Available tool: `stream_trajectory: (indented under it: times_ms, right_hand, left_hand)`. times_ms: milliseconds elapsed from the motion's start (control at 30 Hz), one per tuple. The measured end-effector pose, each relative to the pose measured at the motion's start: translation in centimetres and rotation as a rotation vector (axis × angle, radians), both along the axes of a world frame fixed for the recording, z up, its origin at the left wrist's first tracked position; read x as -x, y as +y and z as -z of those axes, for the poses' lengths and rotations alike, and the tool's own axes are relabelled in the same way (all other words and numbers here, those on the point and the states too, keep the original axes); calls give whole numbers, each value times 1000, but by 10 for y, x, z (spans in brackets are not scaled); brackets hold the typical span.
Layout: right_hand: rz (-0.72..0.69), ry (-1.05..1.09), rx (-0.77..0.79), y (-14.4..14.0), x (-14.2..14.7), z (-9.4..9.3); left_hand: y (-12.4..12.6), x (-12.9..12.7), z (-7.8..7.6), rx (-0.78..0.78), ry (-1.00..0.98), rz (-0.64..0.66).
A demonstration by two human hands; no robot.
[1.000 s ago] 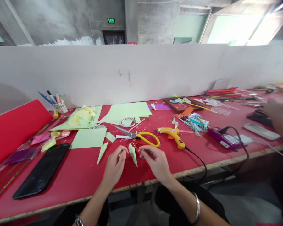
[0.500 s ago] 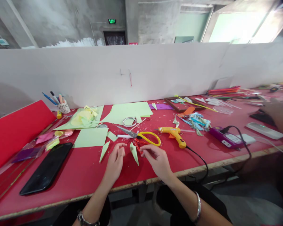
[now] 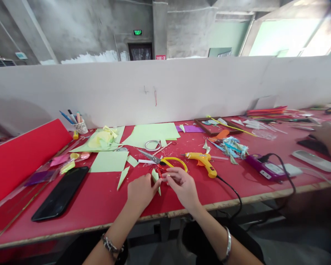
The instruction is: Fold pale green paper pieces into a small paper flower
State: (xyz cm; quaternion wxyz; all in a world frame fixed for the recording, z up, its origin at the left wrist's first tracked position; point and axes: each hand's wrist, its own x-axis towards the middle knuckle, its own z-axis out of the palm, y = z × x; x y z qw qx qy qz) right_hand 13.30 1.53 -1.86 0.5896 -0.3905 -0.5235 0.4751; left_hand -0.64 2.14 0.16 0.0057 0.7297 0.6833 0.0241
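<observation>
A long red table (image 3: pixel 99 206) fills the lower half of the frame, backed by a pale partition board (image 3: pixel 182 88) that runs the full width; above it, grey concrete walls, a dark doorway under a green exit sign (image 3: pixel 137 32) at top centre, and bright windows at upper right. A red board (image 3: pixel 22 154) leans at the left edge, with a black phone (image 3: pixel 61 193) lying flat just below it. Light green paper sheets (image 3: pixel 151 133) spread across the middle of the table; a cup of pens (image 3: pixel 81 127) stands at upper left of the tabletop. Right of centre lie a yellow glue gun (image 3: pixel 202 161) with its black cord trailing over the front edge, and a purple device (image 3: pixel 262 167) further right. Another person's blurred hand (image 3: pixel 329 138) shows at the far right edge.

At lower centre, a small folded green paper piece (image 3: pixel 155 177) stands between the two hands, near the table's front edge. The left hand (image 3: pixel 141 191) has its fingers curled, with the fingertips meeting the paper's left side. The right hand (image 3: pixel 183 187) pinches toward the paper from the right, thumb and forefinger close together. Yellow-handled scissors (image 3: pixel 165 162) lie just above the hands, a loose green triangle (image 3: pixel 123 177) just left of them. Bare red surface lies open at lower left between the phone and the left hand.
</observation>
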Motion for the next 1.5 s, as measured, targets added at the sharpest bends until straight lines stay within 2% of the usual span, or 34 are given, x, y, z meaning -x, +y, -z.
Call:
stream_trajectory:
  times_ms: [267, 567, 733, 800, 867, 967, 1133, 1333, 1500]
  right_hand:
    - [4, 14, -15, 1, 0, 0]
    - [52, 23, -8, 9, -7, -1]
    - [37, 36, 2, 6, -5, -2]
    - [35, 47, 5, 4, -4, -4]
    - [41, 50, 4, 3, -5, -6]
    - [80, 13, -6, 3, -7, -8]
    - [111, -26, -34, 4, -9, -7]
    - [109, -40, 8, 2, -10, -8]
    - [142, -81, -113, 3, -11, -8]
  left_hand:
    - [2, 7, -7, 56, -10, 19]
    - [5, -8, -16, 38, 26, 2]
    - [0, 3, -15, 10, 13, -25]
    - [-2, 8, -14, -1, -10, 14]
    - [-2, 11, -12, -22, -89, 84]
    - [-1, 14, -7, -37, -329, 195]
    - [-1, 13, -6, 2, -643, 333]
    - [-3, 11, -7, 48, -766, 366]
    - [-5, 11, -1, 82, -785, 389]
